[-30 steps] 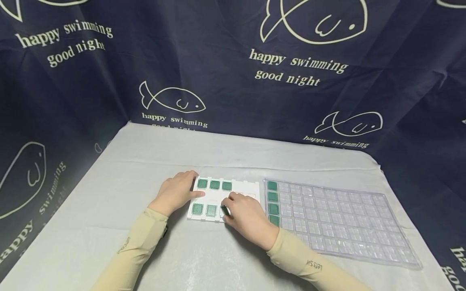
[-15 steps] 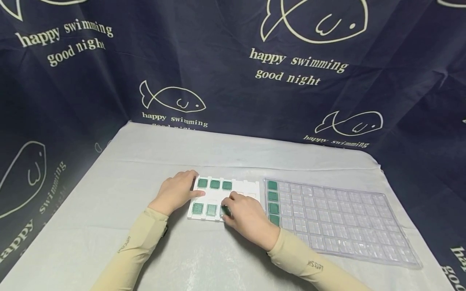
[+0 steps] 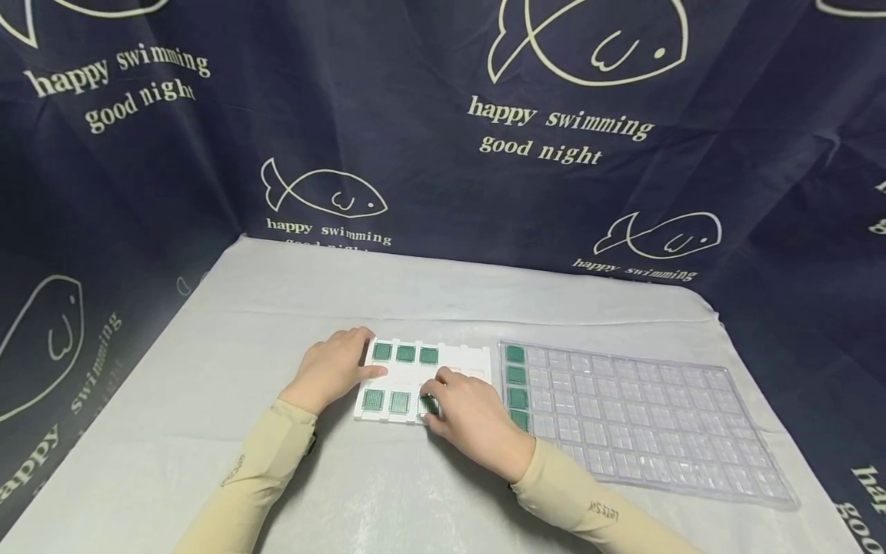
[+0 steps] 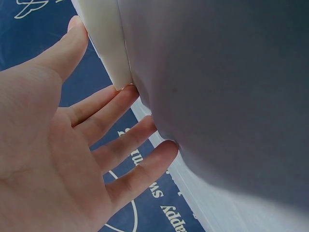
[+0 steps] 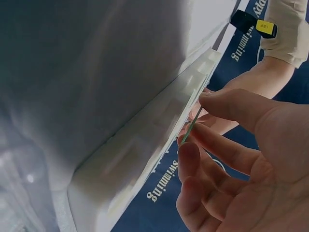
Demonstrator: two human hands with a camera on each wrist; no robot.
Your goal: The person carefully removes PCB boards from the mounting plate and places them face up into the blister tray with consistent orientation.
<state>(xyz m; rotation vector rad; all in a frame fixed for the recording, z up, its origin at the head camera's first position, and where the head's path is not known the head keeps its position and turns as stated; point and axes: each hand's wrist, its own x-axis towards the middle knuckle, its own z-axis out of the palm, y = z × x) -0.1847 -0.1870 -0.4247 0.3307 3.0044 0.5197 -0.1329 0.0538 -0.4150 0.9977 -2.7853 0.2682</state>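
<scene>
A white slotted tray (image 3: pixel 401 377) lies on the table, with small green circuit boards (image 3: pixel 398 402) in two rows, each board finely gridded. My left hand (image 3: pixel 327 368) holds the tray's left end, thumb on top and fingertips at the edge. In the left wrist view, the spread fingers reach the tray's corner and the table. My right hand (image 3: pixel 471 412) pinches another green circuit board (image 3: pixel 428 405) at the front row's third place. The right wrist view shows this board (image 5: pixel 192 126) edge-on between thumb and fingers, tilted against the tray's face. Its seat is partly hidden.
Right of the white tray stands a clear plastic compartment tray (image 3: pixel 644 423). Several green boards (image 3: pixel 516 375) fill its left column, whose lower end my right hand and forearm partly hide. Dark curtains (image 3: pixel 443 138) with fish prints hang behind the pale table (image 3: pixel 291 285).
The board in my right hand was tilted steeply a second ago and now lies flatter over its place. My left hand stays on the tray. The head view has shifted slightly.
</scene>
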